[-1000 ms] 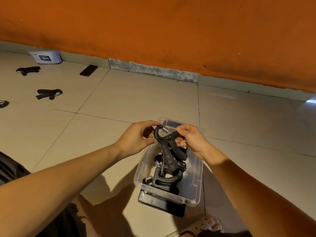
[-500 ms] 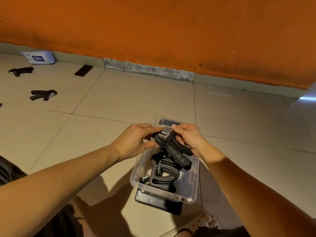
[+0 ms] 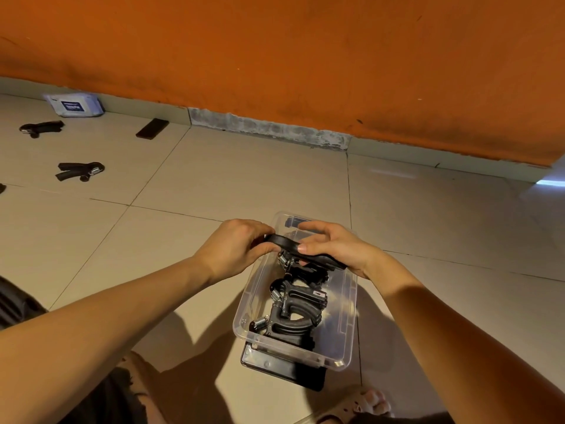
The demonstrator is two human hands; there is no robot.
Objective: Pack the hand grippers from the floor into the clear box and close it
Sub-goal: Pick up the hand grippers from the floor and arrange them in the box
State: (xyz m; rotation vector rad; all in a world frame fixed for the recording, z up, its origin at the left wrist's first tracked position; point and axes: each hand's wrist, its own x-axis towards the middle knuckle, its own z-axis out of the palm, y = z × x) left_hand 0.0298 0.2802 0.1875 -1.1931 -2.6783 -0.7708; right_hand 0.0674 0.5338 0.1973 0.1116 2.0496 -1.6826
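Observation:
A clear plastic box [image 3: 347, 328] stands open on the tiled floor in front of me, with several black hand grippers [image 3: 295, 304] lying inside. My left hand [image 3: 235, 246] and my right hand [image 3: 336, 246] both grip one black hand gripper [image 3: 301, 251], held flat across the far half of the box, just above the ones inside. Two more hand grippers lie on the floor at the far left, one [image 3: 79, 170] nearer and one [image 3: 41, 127] further back. The box's black lid [image 3: 281, 370] lies partly under its near end.
An orange wall runs across the back. A white wipes pack [image 3: 75, 104] and a dark flat phone-like object [image 3: 152, 128] lie by the wall at the left. My sandalled foot [image 3: 363, 403] rests near the box's front.
The held gripper has gone from upright above the box to lying flat, lowered onto the far half. Both hands came down with it.

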